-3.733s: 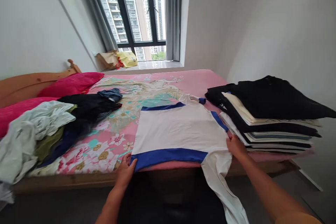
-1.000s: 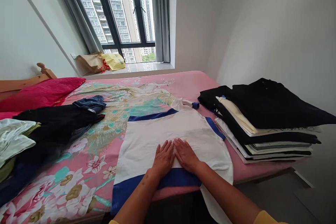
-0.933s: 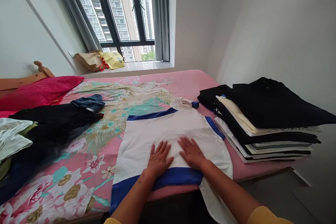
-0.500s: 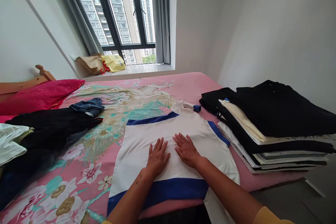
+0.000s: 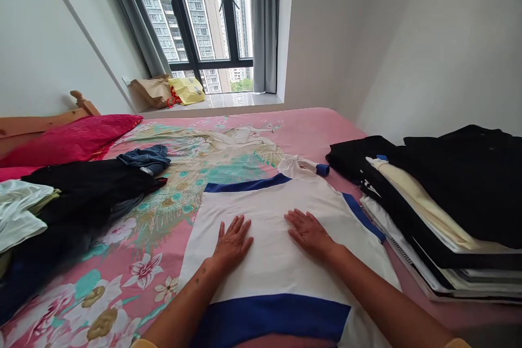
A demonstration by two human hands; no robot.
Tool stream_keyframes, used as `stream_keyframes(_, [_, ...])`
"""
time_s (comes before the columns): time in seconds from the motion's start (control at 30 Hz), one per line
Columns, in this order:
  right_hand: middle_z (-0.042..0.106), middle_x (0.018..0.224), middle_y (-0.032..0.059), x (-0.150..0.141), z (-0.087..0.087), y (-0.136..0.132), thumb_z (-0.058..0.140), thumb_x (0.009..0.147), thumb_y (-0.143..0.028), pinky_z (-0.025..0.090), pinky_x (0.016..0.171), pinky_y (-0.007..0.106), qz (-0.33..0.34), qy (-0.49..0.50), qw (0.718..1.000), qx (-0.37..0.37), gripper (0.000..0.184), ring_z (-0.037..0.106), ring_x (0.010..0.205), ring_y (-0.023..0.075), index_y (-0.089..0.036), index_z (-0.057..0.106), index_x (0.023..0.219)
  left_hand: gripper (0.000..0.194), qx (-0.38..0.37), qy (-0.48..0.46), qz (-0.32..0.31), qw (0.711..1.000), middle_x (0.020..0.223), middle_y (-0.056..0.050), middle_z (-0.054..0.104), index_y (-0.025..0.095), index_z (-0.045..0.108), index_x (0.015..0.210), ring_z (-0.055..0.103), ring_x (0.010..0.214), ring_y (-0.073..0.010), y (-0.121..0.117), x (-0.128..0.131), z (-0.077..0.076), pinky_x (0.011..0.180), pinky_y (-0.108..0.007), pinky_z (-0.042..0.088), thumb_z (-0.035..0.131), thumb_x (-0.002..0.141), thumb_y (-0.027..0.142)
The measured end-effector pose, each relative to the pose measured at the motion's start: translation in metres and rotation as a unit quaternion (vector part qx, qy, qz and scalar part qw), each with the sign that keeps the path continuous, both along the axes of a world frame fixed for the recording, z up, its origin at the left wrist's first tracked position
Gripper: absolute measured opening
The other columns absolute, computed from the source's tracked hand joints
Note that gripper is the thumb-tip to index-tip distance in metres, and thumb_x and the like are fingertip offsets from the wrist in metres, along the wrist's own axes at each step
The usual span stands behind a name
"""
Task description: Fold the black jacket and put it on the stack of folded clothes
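Observation:
A white garment with blue bands (image 5: 265, 250) lies spread out on the bed in front of me. My left hand (image 5: 233, 243) rests flat on its left half, fingers stretched out. On the garment's right half, my right hand (image 5: 310, 234) lies palm down with its fingers extended. Neither hand grips the cloth. One blue band crosses the near edge, and narrower ones run along the far and right edges. A crumpled white part with a blue cuff (image 5: 322, 169) sticks out at the far end.
A tall stack of folded clothes (image 5: 452, 196) stands on the right side of the bed. Loose dark clothes (image 5: 81, 196) and a pale green garment (image 5: 22, 212) lie heaped at the left. Behind them is a red pillow (image 5: 77, 138). Bags (image 5: 186, 90) sit on the windowsill.
My hands have slid apart across the white garment, the left one outward to the left and the right one outward to the right. The camera view has shifted slightly.

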State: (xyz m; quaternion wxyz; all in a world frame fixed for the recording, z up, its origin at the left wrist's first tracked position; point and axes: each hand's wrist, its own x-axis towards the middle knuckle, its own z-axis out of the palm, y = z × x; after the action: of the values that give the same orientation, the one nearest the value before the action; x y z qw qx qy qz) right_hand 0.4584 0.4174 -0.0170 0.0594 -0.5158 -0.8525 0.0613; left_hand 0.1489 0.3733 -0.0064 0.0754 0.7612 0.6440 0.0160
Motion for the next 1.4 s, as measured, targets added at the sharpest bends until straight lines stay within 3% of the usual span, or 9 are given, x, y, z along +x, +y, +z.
stream_keyframes(0.07, [0.029,0.149,0.0004,0.002,-0.009,0.007,0.027,0.096,-0.044,0.017,0.112,0.045,-0.007,-0.003,1.0,0.004,0.049,0.023,0.138,0.0193,-0.027,0.038,0.141,0.059,-0.007,-0.006,0.016,1.0,0.154,-0.002,0.021,0.03,0.031,0.144,0.015,0.142,-0.0247,0.002,-0.005,-0.001,0.113,-0.055,0.003,0.035,0.089,0.051])
stream_keyframes(0.2, [0.035,0.146,0.0045,0.041,-0.033,0.025,0.027,0.095,-0.04,0.018,0.111,0.048,-0.122,-0.01,0.988,0.094,0.049,0.027,0.136,0.022,-0.022,0.042,0.139,0.066,-0.017,0.04,0.203,0.978,0.155,-0.008,0.016,0.018,0.026,0.146,0.009,0.143,-0.0269,-0.002,-0.051,-0.003,0.111,-0.06,0.002,0.029,0.09,0.053])
stream_keyframes(0.4, [0.041,0.142,0.0052,0.052,-0.044,0.026,0.026,0.095,-0.041,0.021,0.11,0.046,-0.106,-0.007,0.979,0.172,0.049,0.031,0.133,0.0217,-0.02,0.045,0.135,0.062,-0.026,0.03,0.001,0.999,0.155,0.0,0.017,0.028,0.024,0.146,0.011,0.143,-0.0204,0.0,-0.077,-0.004,0.115,-0.049,0.0,0.029,0.09,0.053])
stream_keyframes(0.57, [0.043,0.14,0.0053,0.049,-0.044,0.025,0.026,0.095,-0.042,0.023,0.11,0.045,-0.101,0.002,0.977,0.189,0.049,0.033,0.133,0.0219,-0.02,0.046,0.134,0.071,-0.026,0.049,0.213,0.976,0.155,-0.009,0.017,0.02,0.024,0.147,0.011,0.143,-0.0297,0.033,-0.09,0.003,0.111,-0.06,0.001,0.032,0.087,0.057])
stream_keyframes(0.77, [0.043,0.14,0.0056,0.051,-0.045,0.027,0.026,0.095,-0.042,0.024,0.11,0.045,-0.094,0.008,0.977,0.19,0.049,0.033,0.132,0.0228,-0.02,0.046,0.134,0.061,-0.013,0.032,0.068,0.997,0.155,-0.001,0.016,0.027,0.026,0.146,0.011,0.143,-0.0205,0.068,-0.083,-0.003,0.114,-0.051,-0.004,0.028,0.09,0.052])
stream_keyframes(1.0, [0.044,0.14,0.0056,0.051,-0.045,0.029,0.03,0.095,-0.042,0.024,0.109,0.045,-0.094,0.017,0.977,0.193,0.047,0.034,0.132,0.0229,-0.02,0.046,0.134,0.064,-0.023,0.025,0.209,0.977,0.156,0.0,0.011,0.026,0.021,0.147,0.005,0.144,-0.024,0.13,-0.092,-0.018,0.11,-0.062,0.0,0.021,0.09,0.055])
stream_keyframes(1.2, [0.043,0.14,0.0057,0.049,-0.041,0.03,0.032,0.095,-0.04,0.023,0.11,0.045,-0.105,0.013,0.976,0.19,0.046,0.033,0.132,0.0226,-0.02,0.046,0.134,0.058,0.071,0.027,0.243,0.967,0.155,-0.003,0.018,0.023,0.033,0.143,0.007,0.143,-0.0246,0.135,-0.082,-0.019,0.111,-0.059,0.001,0.026,0.091,0.048])
stream_keyframes(1.3, [0.044,0.139,0.0062,0.048,-0.039,0.028,0.032,0.095,-0.04,0.022,0.11,0.045,-0.11,0.013,0.977,0.185,0.046,0.034,0.132,0.0228,-0.02,0.047,0.134,0.051,0.11,0.026,0.192,0.975,0.154,-0.005,0.021,0.019,0.039,0.14,0.01,0.143,-0.0225,0.114,-0.05,-0.012,0.112,-0.057,0.0,0.026,0.093,0.035])
stream_keyframes(1.4, [0.044,0.14,0.0065,0.048,-0.037,0.026,0.032,0.095,-0.039,0.021,0.11,0.045,-0.113,0.013,0.978,0.176,0.046,0.033,0.132,0.0225,-0.02,0.047,0.133,0.05,0.095,-0.005,0.017,0.995,0.153,-0.004,0.024,0.022,0.038,0.141,0.016,0.142,-0.0196,0.081,-0.008,-0.01,0.114,-0.051,0.003,0.028,0.093,0.035])
